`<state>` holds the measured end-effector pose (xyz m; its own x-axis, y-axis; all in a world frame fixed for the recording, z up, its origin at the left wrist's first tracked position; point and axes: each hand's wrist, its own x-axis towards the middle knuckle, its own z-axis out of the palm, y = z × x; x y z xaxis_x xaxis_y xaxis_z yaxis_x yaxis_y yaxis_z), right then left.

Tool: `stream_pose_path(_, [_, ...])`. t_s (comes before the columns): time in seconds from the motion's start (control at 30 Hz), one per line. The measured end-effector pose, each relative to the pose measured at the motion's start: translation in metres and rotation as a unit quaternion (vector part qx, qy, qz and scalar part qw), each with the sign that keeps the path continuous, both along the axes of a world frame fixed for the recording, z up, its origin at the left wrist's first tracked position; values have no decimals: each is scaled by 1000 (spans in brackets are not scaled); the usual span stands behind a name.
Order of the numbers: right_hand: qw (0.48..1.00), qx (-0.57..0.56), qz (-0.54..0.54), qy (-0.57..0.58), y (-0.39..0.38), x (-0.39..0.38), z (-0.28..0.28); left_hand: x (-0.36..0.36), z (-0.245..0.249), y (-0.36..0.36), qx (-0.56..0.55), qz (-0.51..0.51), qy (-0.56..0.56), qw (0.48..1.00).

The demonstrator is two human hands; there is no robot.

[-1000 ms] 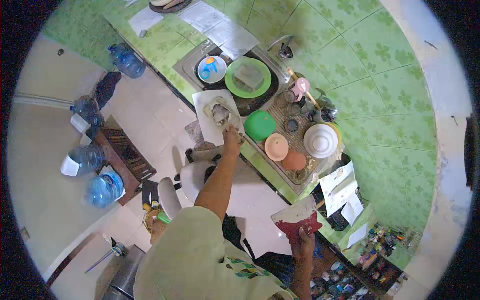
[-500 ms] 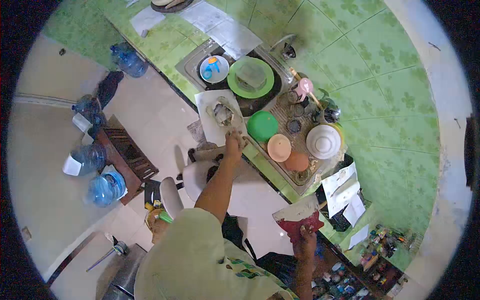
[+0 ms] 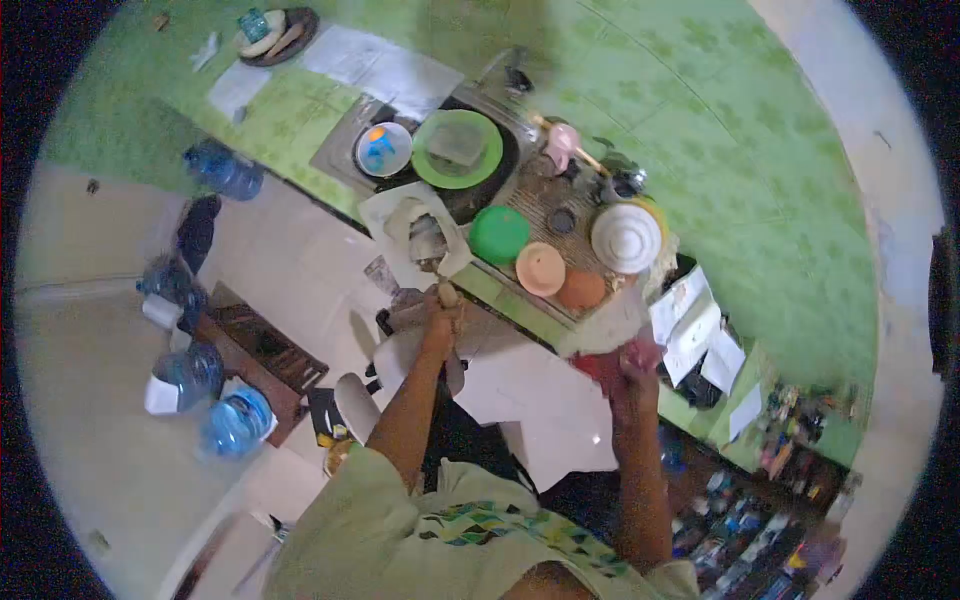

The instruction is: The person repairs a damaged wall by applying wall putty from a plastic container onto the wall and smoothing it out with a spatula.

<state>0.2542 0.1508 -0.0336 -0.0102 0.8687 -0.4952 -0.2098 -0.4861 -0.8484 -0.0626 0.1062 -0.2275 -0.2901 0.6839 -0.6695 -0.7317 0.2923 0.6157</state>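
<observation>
My left hand [image 3: 441, 318] is closed around a tan handle [image 3: 450, 294], right at the near corner of a pale square piece [image 3: 385, 213]. On that piece lies a whitish-grey smear with a darker, metal-looking patch; I cannot tell whether handle and square are one tool. Farther right, my right hand [image 3: 640, 358] grips a wide scraper [image 3: 612, 318] with a whitish, smeared blade and a red handle part, held over the counter's front edge. Just beyond the left hand, a green bowl [image 3: 499, 235] and a peach bowl [image 3: 541, 269] rest on the drainboard.
A green plate [image 3: 482, 172] and a white bowl [image 3: 361, 150] sit at the sink. White dishes [image 3: 627, 238] stand by the tiled wall [image 3: 760, 180]. Papers [image 3: 685, 318] lie on the right counter. Below are a chair [image 3: 357, 403] and large water bottles [image 3: 238, 420].
My right hand has raised the scraper up and toward the counter edge. The pale square by my left hand has shifted slightly relative to the sink. The whole view has also shifted.
</observation>
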Motion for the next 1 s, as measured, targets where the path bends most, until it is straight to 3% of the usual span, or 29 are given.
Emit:
stream_pose_path(0.03, [997,30,-64,-15,15,-23,13,-3,12,-10,14,-15,22,1000])
stream_pose_path(0.07, [998,26,33,38,25,-14,17,-7,26,-17,31,-29,44,998])
stream_pose_path(0.1, [999,-5,-21,25,37,-26,22,-14,45,-22,35,-47,46,997])
stream_pose_path(0.17, [998,-4,-34,48,61,-38,27,-37,81,-23,120,-195,211,950])
stream_pose_path(0.23, [991,-16,46,122,74,-39,40,-55,93,-21,89,-214,281,931])
stream_pose_path(0.3, [982,-19,45,180,75,-55,64,-71,143,-17,156,-255,477,827])
stream_pose_path(0.33, [972,-32,52,228,74,-62,73,-75,171,-13,156,-275,391,864])
stream_pose_path(0.5, [950,-34,21,308,63,-86,104,-87,239,3,206,-293,401,843])
stream_pose_path(0.6, [946,-33,41,321,57,-99,134,-78,283,11,216,-346,503,762])
stream_pose_path(0.7, [951,-13,91,294,56,-97,154,-64,292,15,278,-297,515,755])
stream_pose_path(0.77, [940,-17,48,336,57,-89,160,-65,282,20,278,-312,558,717])
stream_pose_path(0.83, [943,-21,43,330,53,-82,173,-60,284,20,296,-307,520,740])
stream_pose_path(0.9, [944,22,17,327,53,-79,179,-59,280,24,304,-308,533,727])
stream_pose_path(0.97, [951,19,52,306,50,-70,186,-59,283,25,308,-304,619,656])
stream_pose_path(1.0, [961,6,37,273,47,-65,192,-58,290,25,327,-317,664,594])
